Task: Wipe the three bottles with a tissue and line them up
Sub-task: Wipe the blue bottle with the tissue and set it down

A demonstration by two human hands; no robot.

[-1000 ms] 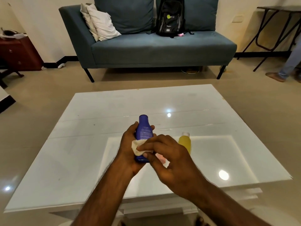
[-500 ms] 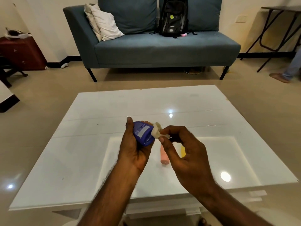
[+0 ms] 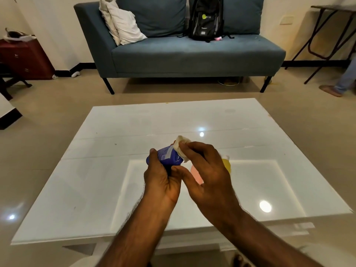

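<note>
My left hand (image 3: 163, 180) grips a blue bottle (image 3: 167, 157) tilted over above the white table (image 3: 96, 180), its base turned up and to the right. My right hand (image 3: 206, 170) pinches a folded white tissue (image 3: 181, 147) against that upturned end. Behind my right hand, a pink bottle (image 3: 195, 173) shows on the table, mostly hidden. A yellow bottle (image 3: 226, 164) with a clear cap stands just right of it, also partly hidden.
A blue sofa (image 3: 192, 54) with cushions, a white pillow and a black backpack (image 3: 206, 18) stands beyond the table. A dark red cabinet (image 3: 25, 58) is at far left, a folding table (image 3: 331, 31) at far right, beside a person's leg (image 3: 342, 81).
The blue bottle went from upright to tilted with its base up. My right hand moved the tissue from the bottle's side to its upturned end.
</note>
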